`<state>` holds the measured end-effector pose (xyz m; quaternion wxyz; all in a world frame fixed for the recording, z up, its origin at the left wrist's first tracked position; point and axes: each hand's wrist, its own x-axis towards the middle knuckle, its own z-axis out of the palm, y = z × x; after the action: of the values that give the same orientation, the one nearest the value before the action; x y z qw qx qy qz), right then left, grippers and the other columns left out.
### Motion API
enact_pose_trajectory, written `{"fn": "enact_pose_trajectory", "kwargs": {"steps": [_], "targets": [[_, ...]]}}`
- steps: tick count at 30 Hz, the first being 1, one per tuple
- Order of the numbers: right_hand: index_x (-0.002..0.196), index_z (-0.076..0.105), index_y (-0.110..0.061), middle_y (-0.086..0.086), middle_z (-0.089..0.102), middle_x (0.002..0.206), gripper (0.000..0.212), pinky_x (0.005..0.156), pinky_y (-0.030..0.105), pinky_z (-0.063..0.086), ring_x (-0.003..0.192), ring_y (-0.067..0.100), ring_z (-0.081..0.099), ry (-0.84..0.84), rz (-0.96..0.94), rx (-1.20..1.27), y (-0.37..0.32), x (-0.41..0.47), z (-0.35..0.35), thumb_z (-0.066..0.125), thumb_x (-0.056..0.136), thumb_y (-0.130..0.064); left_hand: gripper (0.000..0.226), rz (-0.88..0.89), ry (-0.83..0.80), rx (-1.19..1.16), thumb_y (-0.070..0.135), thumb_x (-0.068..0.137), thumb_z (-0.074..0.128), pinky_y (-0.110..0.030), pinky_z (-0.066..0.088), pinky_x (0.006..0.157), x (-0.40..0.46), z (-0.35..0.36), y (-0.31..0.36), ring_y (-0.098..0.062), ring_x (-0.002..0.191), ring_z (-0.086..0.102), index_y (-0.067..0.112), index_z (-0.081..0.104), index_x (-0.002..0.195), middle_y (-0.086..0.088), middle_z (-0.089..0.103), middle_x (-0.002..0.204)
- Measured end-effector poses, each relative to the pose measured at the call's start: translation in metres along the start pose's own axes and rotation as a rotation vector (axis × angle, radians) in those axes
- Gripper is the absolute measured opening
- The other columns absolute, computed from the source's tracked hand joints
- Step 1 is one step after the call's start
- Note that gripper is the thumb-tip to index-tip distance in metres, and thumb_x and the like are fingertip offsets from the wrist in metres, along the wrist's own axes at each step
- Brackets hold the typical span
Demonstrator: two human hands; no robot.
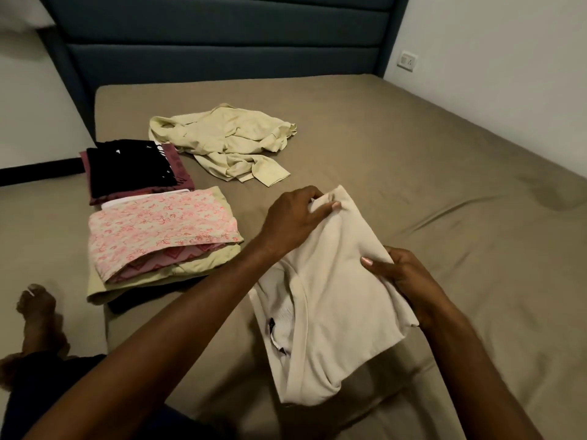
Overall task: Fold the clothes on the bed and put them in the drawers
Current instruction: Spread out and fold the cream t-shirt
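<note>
While both hands work on it, the cream garment (pixel 330 300) lies partly folded on the bed (pixel 428 173), near its front edge. The left hand (pixel 293 222) pinches the garment's far corner between thumb and fingers; the right hand (pixel 401 276) grips its right edge, thumb on top. To the left sit two folded stacks: a pink floral stack (pixel 158 236) and, behind it, a black and maroon stack (pixel 133 168). Farther back, a pale yellow shirt (pixel 222 141) lies crumpled and unfolded. A bare foot (pixel 35 309) shows at lower left.
</note>
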<state>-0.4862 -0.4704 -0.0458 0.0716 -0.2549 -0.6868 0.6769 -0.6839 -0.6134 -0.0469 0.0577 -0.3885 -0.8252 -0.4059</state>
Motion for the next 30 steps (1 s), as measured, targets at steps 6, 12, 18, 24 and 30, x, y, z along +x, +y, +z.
{"fn": "enact_pose_trajectory", "kwargs": {"steps": [6, 12, 18, 24, 30], "targets": [[0.118, 0.069, -0.014, 0.009, 0.073, 0.114, 0.023, 0.08, 0.038, 0.052, 0.101, 0.031, 0.067, 0.42, 0.137, -1.021, 0.103, 0.028, -0.03, 0.062, 0.097, -0.021, 0.072, 0.0, -0.195, 0.323, 0.07, 0.093, 0.031, -0.044, 0.046, 0.095, -0.057, 0.051, -0.047, -0.032, 0.118, 0.06, 0.017, 0.055, 0.136, -0.009, 0.066, 0.122], [0.138, 0.057, -0.012, 0.015, 0.056, 0.143, 0.054, 0.101, 0.049, 0.047, 0.125, 0.035, 0.054, 0.434, -0.422, -1.211, 0.125, 0.032, 0.0, 0.047, 0.1, -0.048, 0.088, -0.049, -0.317, 0.453, 0.076, 0.093, 0.023, -0.059, 0.026, 0.118, -0.137, 0.089, -0.073, -0.039, 0.153, 0.024, 0.017, 0.043, 0.154, -0.02, 0.035, 0.161], [0.164, 0.013, -0.037, -0.005, 0.004, 0.174, 0.065, 0.126, 0.048, 0.019, 0.159, 0.018, 0.007, 0.115, -0.41, -1.293, 0.164, 0.049, 0.014, 0.026, 0.105, -0.059, 0.079, -0.032, -0.267, 0.434, 0.073, 0.101, 0.02, -0.059, 0.007, 0.124, -0.159, 0.103, -0.084, -0.025, 0.158, -0.009, 0.027, 0.012, 0.164, -0.01, 0.0, 0.172], [0.163, 0.026, -0.027, 0.008, 0.025, 0.169, 0.067, 0.121, 0.043, 0.023, 0.152, 0.027, 0.027, 0.308, -0.357, -1.08, 0.165, 0.047, 0.016, 0.034, 0.104, -0.058, 0.08, -0.168, 0.001, 0.146, 0.064, 0.101, 0.043, -0.04, 0.01, 0.128, -0.176, 0.098, -0.078, -0.024, 0.159, 0.004, 0.017, 0.023, 0.163, -0.011, 0.011, 0.171], [0.141, 0.05, -0.008, 0.017, 0.063, 0.126, 0.06, 0.093, 0.048, 0.047, 0.111, 0.036, 0.055, 0.511, -0.314, -1.026, 0.162, 0.045, 0.014, 0.04, 0.103, -0.053, 0.055, -0.864, 0.402, -0.391, 0.029, 0.088, 0.075, -0.04, 0.055, 0.098, -0.189, 0.078, -0.065, -0.013, 0.112, 0.065, 0.027, 0.049, 0.136, 0.002, 0.063, 0.129]]}}
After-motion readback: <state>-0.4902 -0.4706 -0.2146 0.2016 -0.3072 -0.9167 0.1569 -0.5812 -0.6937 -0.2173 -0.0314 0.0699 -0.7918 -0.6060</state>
